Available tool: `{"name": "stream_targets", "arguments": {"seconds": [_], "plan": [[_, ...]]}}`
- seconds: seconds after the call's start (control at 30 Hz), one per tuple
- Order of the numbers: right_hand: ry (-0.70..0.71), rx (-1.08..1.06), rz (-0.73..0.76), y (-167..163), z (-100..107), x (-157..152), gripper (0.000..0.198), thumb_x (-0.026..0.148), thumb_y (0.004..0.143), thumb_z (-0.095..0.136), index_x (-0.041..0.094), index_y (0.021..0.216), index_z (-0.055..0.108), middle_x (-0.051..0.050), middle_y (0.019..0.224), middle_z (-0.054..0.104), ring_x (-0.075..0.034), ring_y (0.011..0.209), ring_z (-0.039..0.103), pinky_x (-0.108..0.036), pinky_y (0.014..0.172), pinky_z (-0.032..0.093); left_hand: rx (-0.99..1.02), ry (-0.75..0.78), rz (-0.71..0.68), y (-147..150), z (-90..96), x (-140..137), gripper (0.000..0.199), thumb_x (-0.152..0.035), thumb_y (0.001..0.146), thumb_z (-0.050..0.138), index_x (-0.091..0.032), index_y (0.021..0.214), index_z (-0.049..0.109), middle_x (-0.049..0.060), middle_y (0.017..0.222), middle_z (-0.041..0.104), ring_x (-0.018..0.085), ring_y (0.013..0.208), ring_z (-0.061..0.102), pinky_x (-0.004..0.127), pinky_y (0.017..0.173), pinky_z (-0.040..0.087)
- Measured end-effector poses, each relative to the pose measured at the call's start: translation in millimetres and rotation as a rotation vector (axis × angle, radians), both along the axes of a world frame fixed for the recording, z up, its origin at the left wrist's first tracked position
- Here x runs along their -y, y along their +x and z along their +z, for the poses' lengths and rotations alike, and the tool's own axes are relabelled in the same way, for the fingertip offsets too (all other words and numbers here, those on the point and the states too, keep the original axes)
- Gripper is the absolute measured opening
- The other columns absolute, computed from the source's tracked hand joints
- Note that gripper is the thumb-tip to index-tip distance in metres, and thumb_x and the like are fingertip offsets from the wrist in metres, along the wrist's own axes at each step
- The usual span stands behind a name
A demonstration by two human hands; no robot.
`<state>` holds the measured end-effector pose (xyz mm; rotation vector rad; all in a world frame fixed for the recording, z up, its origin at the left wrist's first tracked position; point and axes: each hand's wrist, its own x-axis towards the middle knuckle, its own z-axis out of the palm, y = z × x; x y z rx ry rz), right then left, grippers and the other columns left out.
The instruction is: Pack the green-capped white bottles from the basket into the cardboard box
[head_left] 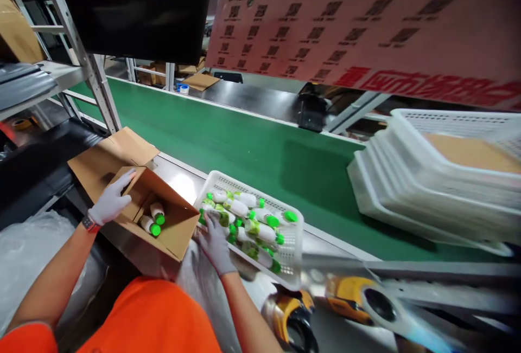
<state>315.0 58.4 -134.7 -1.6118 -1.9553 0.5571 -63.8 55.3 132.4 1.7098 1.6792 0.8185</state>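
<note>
your left hand (pixel 110 199), in a pale glove, rests flat on the near wall of the open cardboard box (pixel 173 233), fingers spread over the edge and clamped on nothing. inside the box two white bottles with green caps (pixel 151 220) lie side by side on the bottom, caps pointing toward you and to the right. the box stands on the steel bench (pixel 179 182) with its flaps folded outward, one wide flap lying behind it to the left.

your right hand (pixel 215 243), gloved as well, reaches into the near left corner of the white basket (pixel 293 260), just right of the box. its fingers curl down among the bottles there; whether they have closed on one you cannot tell, as the hand covers the contact. the basket holds a loose heap of the same white bottles (pixel 254 223), green caps and green labels, lying at all angles.

beyond the bench runs a green conveyor belt (pixel 244 149). on it to the right sits a stack of empty white baskets (pixel 431 179), blurred. a pink printed board (pixel 366 22) hangs overhead. a yellow tape dispenser (pixel 345 299) lies at the bench's near edge, below the basket
</note>
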Motion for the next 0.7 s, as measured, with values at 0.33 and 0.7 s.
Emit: {"name": "stream_targets", "arguments": {"seconds": [0.33,0.7], "plan": [[-0.199,0.21,-0.014,17,58,-65,0.047,0.037,0.111,0.049,0.011,0.136,0.079,-0.024,0.13,0.083,-0.035,0.113,0.079,-0.047,0.099,0.062,0.001,0.023,-0.047,-7,-0.2,38,0.094,-0.015,0.08,0.059,-0.017,0.174,0.06,0.008,0.189,0.045,0.032,0.178,0.039,0.05,0.151,0.024],[0.507,-0.248,0.117,-96,126,-10,0.016,0.031,0.109,0.061,0.022,0.12,0.068,-0.015,0.117,0.076,-0.029,0.11,0.076,-0.045,0.098,0.064,-0.038,0.022,0.103,2,-7.8,12,0.087,-0.014,0.087,0.058,-0.009,0.174,0.056,0.014,0.187,0.049,0.037,0.176,0.043,0.056,0.152,0.027]]}}
